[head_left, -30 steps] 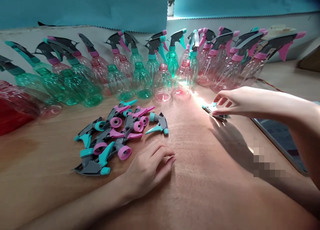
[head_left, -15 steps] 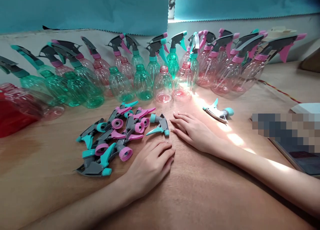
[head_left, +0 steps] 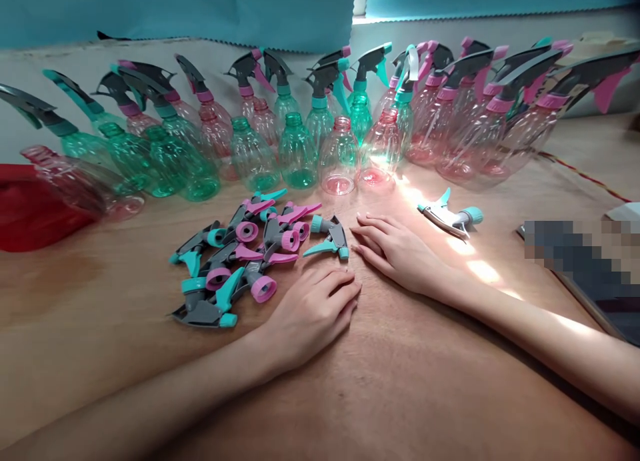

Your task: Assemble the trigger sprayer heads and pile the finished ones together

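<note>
My left hand [head_left: 317, 314] lies palm down on the wooden table, fingers stretched out and slightly bent, holding nothing. Just beyond its fingers lies a grey and turquoise spray trigger head [head_left: 330, 237]. My right hand [head_left: 393, 251] rests flat close to that same head, its fingers extended and touching only the table. To the left of my hands is a loose pile of grey trigger heads with pink or turquoise collars [head_left: 235, 254]. Another turquoise trigger head [head_left: 447, 214] lies in sunlight to the right of my right hand.
Spray bottles stand along the wall, many with trigger heads fitted, such as a pink one [head_left: 525, 134]. In front stand open-necked bottles, one clear pink [head_left: 340, 161] and one green [head_left: 299, 154]. A red object [head_left: 45, 211] lies left; a dark phone-like device [head_left: 600, 297] lies right.
The camera view has tilted and turned slightly, so the scene sits higher and further right. Both hands and the trigger heads keep their places on the table.
</note>
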A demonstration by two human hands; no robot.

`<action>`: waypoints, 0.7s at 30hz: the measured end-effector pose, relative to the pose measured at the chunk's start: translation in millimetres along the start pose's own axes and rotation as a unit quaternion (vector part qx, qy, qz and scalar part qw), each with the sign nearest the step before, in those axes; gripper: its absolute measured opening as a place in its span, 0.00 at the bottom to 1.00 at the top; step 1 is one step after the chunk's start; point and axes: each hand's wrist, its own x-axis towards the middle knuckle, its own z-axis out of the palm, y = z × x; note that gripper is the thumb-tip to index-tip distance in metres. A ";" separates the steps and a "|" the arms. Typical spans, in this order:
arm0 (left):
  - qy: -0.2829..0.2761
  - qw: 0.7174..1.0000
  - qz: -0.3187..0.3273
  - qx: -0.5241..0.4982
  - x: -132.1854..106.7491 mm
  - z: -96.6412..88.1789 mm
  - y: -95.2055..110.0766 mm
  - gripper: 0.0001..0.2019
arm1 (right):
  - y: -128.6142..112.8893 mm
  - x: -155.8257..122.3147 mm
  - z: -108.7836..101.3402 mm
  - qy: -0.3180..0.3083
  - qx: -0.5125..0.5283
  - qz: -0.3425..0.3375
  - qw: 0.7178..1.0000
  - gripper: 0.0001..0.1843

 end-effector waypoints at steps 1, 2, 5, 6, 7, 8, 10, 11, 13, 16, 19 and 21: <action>-0.001 1.000 0.000 0.000 0.1 -0.2 0.4 0.11 | -0.3 -0.1 -0.2 0.000 0.002 0.000 1.000 0.21; -0.002 1.000 -0.001 0.000 0.2 -0.3 0.7 0.10 | -0.6 -0.2 -0.4 0.000 0.003 -0.001 1.000 0.20; -0.002 1.000 0.002 0.000 1.1 0.3 0.4 0.10 | -0.7 -0.5 -0.6 0.000 0.006 -0.001 1.000 0.20; -0.002 1.000 0.002 0.001 1.3 0.6 0.1 0.10 | -0.6 -0.6 -0.7 0.000 0.007 0.000 1.000 0.20; 0.000 1.000 0.002 0.001 1.4 1.0 -0.1 0.10 | -0.6 -0.7 -0.8 -0.001 0.007 0.002 1.000 0.20; 0.002 1.000 0.004 0.002 1.5 1.4 -0.3 0.10 | -0.6 -0.7 -0.9 -0.002 0.006 0.003 1.000 0.19; 0.000 1.000 0.006 0.003 1.5 1.8 -0.4 0.10 | -0.8 -0.8 -1.4 -0.004 0.003 0.008 1.000 0.20; -0.003 1.000 0.006 0.004 1.5 1.9 -0.3 0.10 | -1.0 -0.8 -1.7 -0.006 0.002 0.009 1.000 0.20; -0.007 1.000 0.007 0.006 1.5 1.9 0.1 0.10 | -1.2 -0.8 -2.1 -0.008 -0.002 0.012 1.000 0.20; -0.002 1.000 0.012 0.011 1.6 1.6 0.6 0.10 | -1.4 -0.9 -2.3 -0.008 -0.007 0.012 1.000 0.21; -0.001 1.000 0.015 0.015 1.7 1.0 0.4 0.10 | -1.8 -0.8 -1.9 -0.009 -0.014 0.008 1.000 0.21; 0.000 1.000 0.015 0.014 1.6 0.6 0.4 0.10 | -2.2 -0.5 -1.5 -0.010 -0.019 0.006 1.000 0.21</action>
